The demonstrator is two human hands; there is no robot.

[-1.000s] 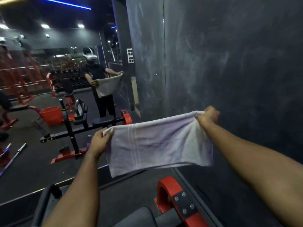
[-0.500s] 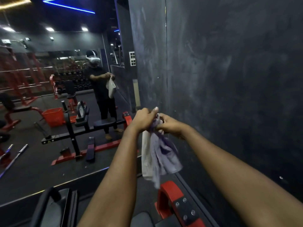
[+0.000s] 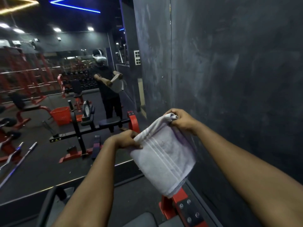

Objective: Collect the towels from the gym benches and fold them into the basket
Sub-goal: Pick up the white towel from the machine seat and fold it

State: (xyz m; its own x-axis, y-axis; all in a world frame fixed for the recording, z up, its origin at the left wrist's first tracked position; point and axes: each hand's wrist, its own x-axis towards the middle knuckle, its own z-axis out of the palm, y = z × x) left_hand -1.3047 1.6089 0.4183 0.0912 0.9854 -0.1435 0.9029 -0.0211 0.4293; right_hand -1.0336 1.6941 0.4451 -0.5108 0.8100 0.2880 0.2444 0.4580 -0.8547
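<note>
Two bare arms reach forward from the bottom of the view, holding a pale towel (image 3: 165, 154) up in the air in front of a dark wall (image 3: 229, 79). The towel is folded over on itself and hangs down from both hands, with three raised white stripes running across its front face.

The left hand (image 3: 124, 140) is closed around the towel's near upper corner, fingers curled over the edge. The right hand (image 3: 182, 119) is higher and farther away, pinching the other upper corner, where the cloth bunches into a small knot between thumb and fingers. The top edge of the towel slopes upward from the left hand to the right hand.

Below the hanging towel, under the right forearm, is a red metal bracket (image 3: 178, 203) with bolts, part of a gym bench, beside a dark padded seat (image 3: 144, 220) at the bottom edge.

Beyond the left hand is a large mirror (image 3: 49, 145). It reflects a person in dark clothes wearing a white headset, holding a towel the same way. Also reflected, off to the left of the left hand, is an orange basket (image 3: 60, 115) on the dark floor, well apart from the towel, among red and black benches and barbells.
</note>
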